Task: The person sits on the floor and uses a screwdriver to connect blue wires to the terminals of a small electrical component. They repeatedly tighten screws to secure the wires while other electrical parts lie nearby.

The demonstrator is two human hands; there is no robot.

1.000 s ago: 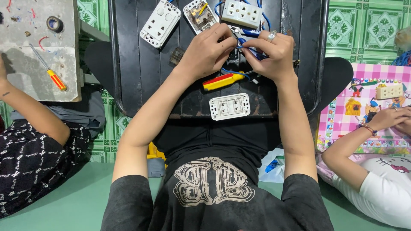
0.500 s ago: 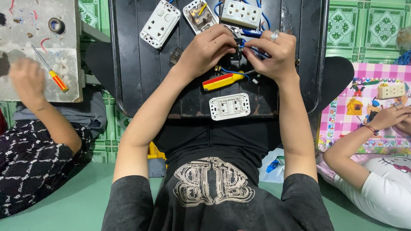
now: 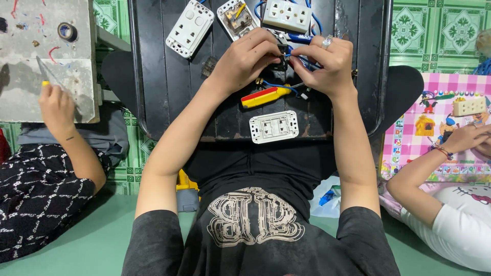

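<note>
My left hand and right hand meet over the middle of the black slatted table, and between them I have a small black electrical part pinched in my left grip, fingers closed tight on it. My right grip is closed too, on the blue wire that runs into that part; how the wire meets the part I cannot make out. A ring sits on a finger of my right hand. Just near of my hands lies a red and yellow screwdriver, its tip pointing right, with a loop of blue wire touching its handle. Nearer still, by the table's near edge, a white socket plate lies flat. On the far side of my hands sit three more fittings: a white switch-and-socket plate to the far left, tilted; an open switch body showing its metal insides; and a white socket block with blue wires around it. Off to the left, another person's hand rests at the edge of a grey concrete slab that carries a roll of tape. On the right, a third person's hand lies on a pink printed mat by a cream socket.
</note>
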